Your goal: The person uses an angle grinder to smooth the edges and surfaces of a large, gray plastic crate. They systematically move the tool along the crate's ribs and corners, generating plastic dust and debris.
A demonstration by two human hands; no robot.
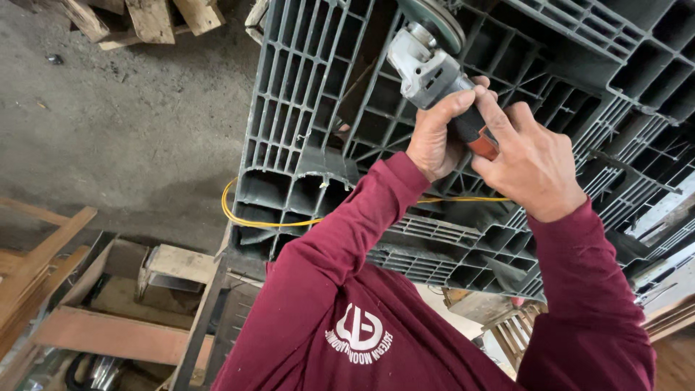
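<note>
Both my hands hold an angle grinder (428, 69) with a grey metal head, a round disc at its top and an orange-red body. My left hand (436, 134) wraps the body just below the head. The rear of the handle is gripped by my right hand (534, 165). The disc sits against a grey plastic grid pallet (304, 108) standing before me. A yellow cable (250, 217) runs from behind my hands across the pallet and loops at its left edge. I wear maroon long sleeves.
Bare concrete floor (137, 123) lies to the left. Wood scraps (148, 18) sit at the top left. Wooden frames (43, 253) and an open box (130, 289) are at the lower left. More grey pallets and wood pieces (662, 217) crowd the right.
</note>
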